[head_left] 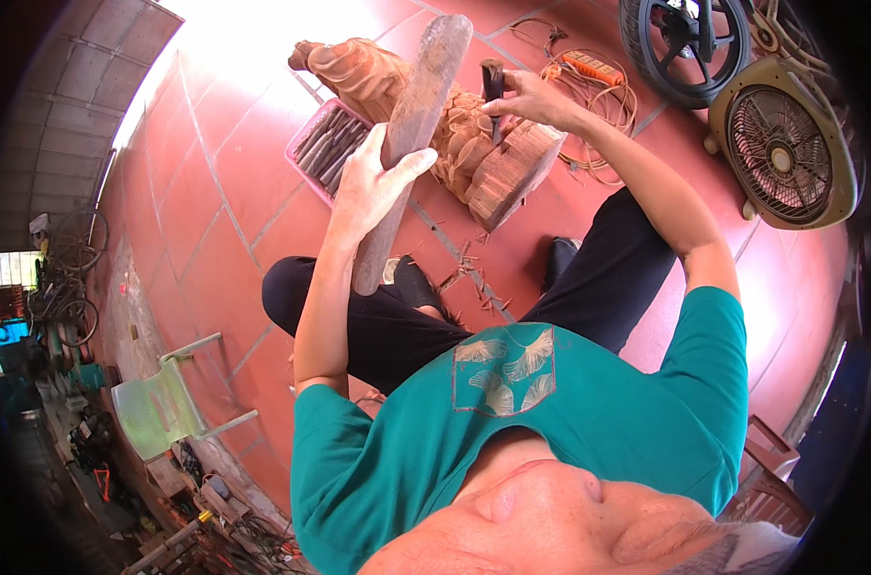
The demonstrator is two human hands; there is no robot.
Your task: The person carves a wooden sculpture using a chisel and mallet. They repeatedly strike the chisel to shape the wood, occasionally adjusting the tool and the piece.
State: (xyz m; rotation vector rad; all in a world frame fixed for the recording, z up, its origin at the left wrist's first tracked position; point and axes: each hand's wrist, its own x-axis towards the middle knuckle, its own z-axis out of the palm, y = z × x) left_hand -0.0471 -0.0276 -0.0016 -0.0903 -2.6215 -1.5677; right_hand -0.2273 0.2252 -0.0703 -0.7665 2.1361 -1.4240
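My left hand [370, 184] is closed around a long, flat wooden bat [433, 75], raised at a slant. In my right hand [534, 100], the fingers pinch a dark-handled chisel [494, 80] held upright. Its lower end meets the carved wooden figure [368, 75] near its thick, rough block end [517, 172]. The figure lies slanting on the floor in front of my feet, and the bat hides part of its middle. Beside it, at the left, stands a pink basket [295, 165] packed with several carving tools [328, 146].
Wood chips [469, 278] litter the tiled floor [186, 163] between my feet. An orange power strip [592, 68] with coiled cable lies at the far right, near a wheel [686, 48] and a box fan [782, 149]. A green chair [157, 412] stands left.
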